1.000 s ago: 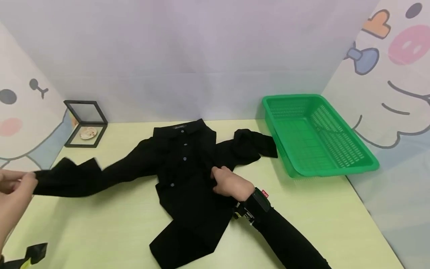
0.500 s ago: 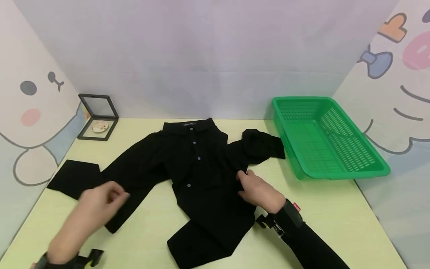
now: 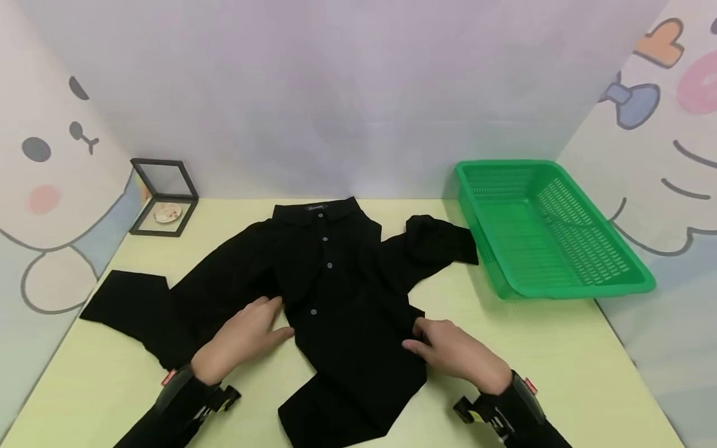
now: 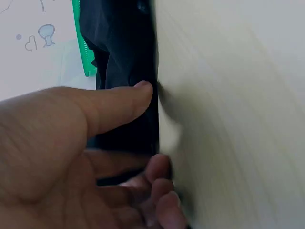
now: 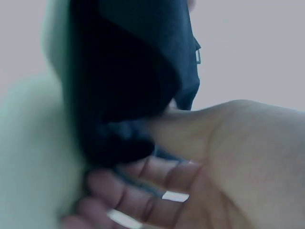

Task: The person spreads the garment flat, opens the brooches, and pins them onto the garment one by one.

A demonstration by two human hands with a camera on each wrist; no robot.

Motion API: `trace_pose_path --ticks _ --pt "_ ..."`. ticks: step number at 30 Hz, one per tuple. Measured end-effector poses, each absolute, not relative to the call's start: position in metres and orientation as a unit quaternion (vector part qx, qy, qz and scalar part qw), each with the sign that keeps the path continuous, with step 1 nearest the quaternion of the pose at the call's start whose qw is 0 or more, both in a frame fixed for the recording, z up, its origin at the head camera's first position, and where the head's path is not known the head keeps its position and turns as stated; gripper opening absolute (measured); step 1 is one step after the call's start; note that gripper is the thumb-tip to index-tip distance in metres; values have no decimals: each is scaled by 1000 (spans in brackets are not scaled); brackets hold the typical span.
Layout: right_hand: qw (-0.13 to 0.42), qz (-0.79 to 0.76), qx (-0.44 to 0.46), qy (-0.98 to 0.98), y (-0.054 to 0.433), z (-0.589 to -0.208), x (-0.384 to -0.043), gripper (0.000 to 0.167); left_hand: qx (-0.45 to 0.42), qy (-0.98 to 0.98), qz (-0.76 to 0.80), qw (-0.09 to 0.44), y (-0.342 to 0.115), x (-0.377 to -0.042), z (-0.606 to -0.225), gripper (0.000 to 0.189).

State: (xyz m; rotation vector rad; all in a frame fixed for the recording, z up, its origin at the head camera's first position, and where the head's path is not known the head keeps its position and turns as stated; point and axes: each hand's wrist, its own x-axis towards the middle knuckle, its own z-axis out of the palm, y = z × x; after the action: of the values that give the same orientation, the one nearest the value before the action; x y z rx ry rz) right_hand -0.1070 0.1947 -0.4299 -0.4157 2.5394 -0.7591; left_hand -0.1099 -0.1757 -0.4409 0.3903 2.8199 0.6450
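A black button-up shirt (image 3: 353, 348) lies spread on the table, collar towards the back wall. Its left-side sleeve is bent, the right-side one bunched beside the green basket; the lower hem is folded at an angle. My left hand (image 3: 238, 342) is at the shirt's left side, between sleeve and body, thumb and fingers apart. In the left wrist view the thumb (image 4: 119, 102) reaches the edge of the cloth. My right hand (image 3: 459, 351) pinches the shirt's right side edge. The right wrist view shows the dark cloth (image 5: 128, 62) between thumb and fingers, somewhat blurred.
A green plastic basket (image 3: 504, 274) stands at the back right, near the sleeve end. At the back left, an open black-framed case (image 3: 162, 233) holds a small round pale item (image 3: 167, 213). Cartoon-printed sheets and a plain backdrop (image 3: 347, 93) enclose the pale yellow table (image 3: 106, 386).
My left hand has let go of the outstretched sleeve, which now lies bent on the table, and moved right to the shirt's side. My right hand has shifted down along the right edge.
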Motion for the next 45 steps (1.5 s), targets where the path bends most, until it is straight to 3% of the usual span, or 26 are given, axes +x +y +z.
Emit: trace_pose_path --ticks 5,10,14,19,23,29,32,39,42,45 --pt "221 -362 -186 886 206 -438 -95 31 250 919 301 45 -173 -112 -452 11" --pt "239 -390 -195 868 204 -441 -85 33 296 870 392 42 -171 -107 -460 13" --pt "242 -383 -205 868 205 -443 -83 22 272 860 426 64 -167 -104 -460 19" --pt "244 -377 -198 872 209 -451 -80 18 194 876 433 83 -163 -100 -463 12" --pt "223 -374 -184 881 213 -452 -79 7 145 886 436 67 -156 -100 -466 15" --pt "209 -370 -145 894 216 -441 -85 11 116 887 444 47 -165 -98 -454 17" --pt "186 -368 -124 902 220 -432 -89 10 119 879 461 27 -177 -95 -439 19" --pt "53 -411 -127 901 234 -416 -103 7 167 821 535 -111 -183 -89 -408 19" --pt "6 -401 -125 908 239 -418 -109 6 181 839 506 -86 -175 -88 -410 17" --pt "22 -378 -122 918 243 -426 -113 12 192 893 407 -8 -167 -86 -423 17"
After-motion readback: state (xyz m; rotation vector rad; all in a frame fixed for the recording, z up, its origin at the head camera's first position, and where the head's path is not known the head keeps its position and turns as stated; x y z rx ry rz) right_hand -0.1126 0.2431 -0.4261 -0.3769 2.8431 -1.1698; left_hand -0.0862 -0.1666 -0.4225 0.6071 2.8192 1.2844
